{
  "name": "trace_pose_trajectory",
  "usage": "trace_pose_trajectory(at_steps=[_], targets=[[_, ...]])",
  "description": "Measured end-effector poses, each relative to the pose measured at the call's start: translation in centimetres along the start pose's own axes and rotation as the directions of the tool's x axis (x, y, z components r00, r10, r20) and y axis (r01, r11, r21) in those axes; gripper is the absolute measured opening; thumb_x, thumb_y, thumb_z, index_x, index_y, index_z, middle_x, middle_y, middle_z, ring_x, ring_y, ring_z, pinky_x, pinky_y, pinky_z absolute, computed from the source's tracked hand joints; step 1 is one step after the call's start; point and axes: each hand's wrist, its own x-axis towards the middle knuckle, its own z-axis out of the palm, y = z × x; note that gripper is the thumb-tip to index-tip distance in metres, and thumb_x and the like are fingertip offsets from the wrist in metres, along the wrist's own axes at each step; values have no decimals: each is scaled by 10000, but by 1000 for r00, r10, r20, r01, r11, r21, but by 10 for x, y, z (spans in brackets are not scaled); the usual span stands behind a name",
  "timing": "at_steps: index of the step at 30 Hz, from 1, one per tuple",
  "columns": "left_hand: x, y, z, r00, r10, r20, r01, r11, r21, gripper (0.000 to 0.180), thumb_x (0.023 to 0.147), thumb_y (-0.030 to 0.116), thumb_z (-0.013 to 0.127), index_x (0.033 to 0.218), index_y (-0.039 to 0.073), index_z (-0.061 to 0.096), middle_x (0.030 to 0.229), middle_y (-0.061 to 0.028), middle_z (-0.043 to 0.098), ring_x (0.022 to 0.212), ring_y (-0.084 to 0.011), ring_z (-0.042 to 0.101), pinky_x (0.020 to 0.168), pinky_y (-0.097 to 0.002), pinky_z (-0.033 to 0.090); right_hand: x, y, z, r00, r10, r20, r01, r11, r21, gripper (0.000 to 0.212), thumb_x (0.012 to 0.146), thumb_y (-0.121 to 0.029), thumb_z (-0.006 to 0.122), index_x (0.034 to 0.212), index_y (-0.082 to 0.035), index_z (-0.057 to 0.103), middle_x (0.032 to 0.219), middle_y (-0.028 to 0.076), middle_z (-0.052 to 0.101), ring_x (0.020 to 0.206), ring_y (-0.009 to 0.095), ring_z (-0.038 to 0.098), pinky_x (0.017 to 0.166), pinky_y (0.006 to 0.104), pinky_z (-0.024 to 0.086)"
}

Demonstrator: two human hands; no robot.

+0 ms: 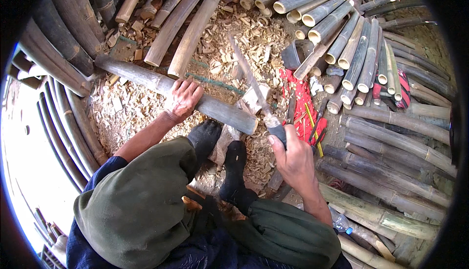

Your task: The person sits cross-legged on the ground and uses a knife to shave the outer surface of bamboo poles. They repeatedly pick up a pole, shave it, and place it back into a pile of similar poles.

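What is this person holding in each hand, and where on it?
The right hand grips a long blade by its handle. The left hand presses on a bamboo pole, mid-length.

A bamboo workshop, set up on the ground.

Cut bamboo poles are stacked all around, the floor is covered with wood chips, and a long blade is seen above a pole laid across the work spot.
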Motion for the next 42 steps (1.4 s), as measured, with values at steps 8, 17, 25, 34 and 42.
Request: trace_pose_trajectory(at_steps=[8, 17, 25, 34, 42], targets=[[8, 13, -5, 999, -19, 50, 20, 1000, -18, 680, 662, 150, 802, 1294, 36, 578, 1268, -154, 629, 1284, -347, 591, 1093, -517, 427, -14, 53, 49, 948, 255, 192, -175, 918, -356, 309, 1044, -291, 645, 1054, -3, 530, 757, 280, 687, 730, 491, 721, 636, 578, 569], [51, -8, -13, 739, -66, 670, 86, 996, 4, 612, 645, 221, 893, 1190, 70, 660, 1217, -110, 723, 1176, -296, 674, 1103, -481, 461, -20, 26, 22, 947, -207, -245, 208, 978, -21, 308, 988, -247, 733, 1049, 1, 562, 717, 250, 659, 661, 447, 716, 568, 505, 543], [29, -6, -7, 918, -30, 394, 64, 995, -73, 354, 666, 128, 797, 991, 69, 668, 1068, -126, 722, 1105, -311, 686, 1030, -495, 485, -1, 11, 6, 999, -34, -16, 33, 995, -92, 294, 1013, -255, 712, 1055, -12, 551, 685, 223, 655, 619, 469, 681, 549, 520, 544], [26, -6, 6, 995, 62, 82, -56, 995, -77, 250, 692, 60, 736, 921, 53, 638, 969, -123, 687, 1029, -314, 685, 942, -491, 510, -21, 98, 51, 950, 230, 209, -159, 937, -310, 381, 1043, -361, 635, 1085, 12, 564, 792, 294, 715, 754, 485, 733, 669, 590, 580], [9, -4, -2, 999, -1, -37, -1, 998, -62, 258, 737, 97, 661, 986, 35, 639, 989, -126, 672, 1015, -333, 676, 924, -475, 501, -12, 21, 17, 982, -120, -148, 112, 992, -59, 298, 1030, -275, 674, 1026, -10, 538, 747, 281, 662, 674, 479, 700, 602, 560, 561]])
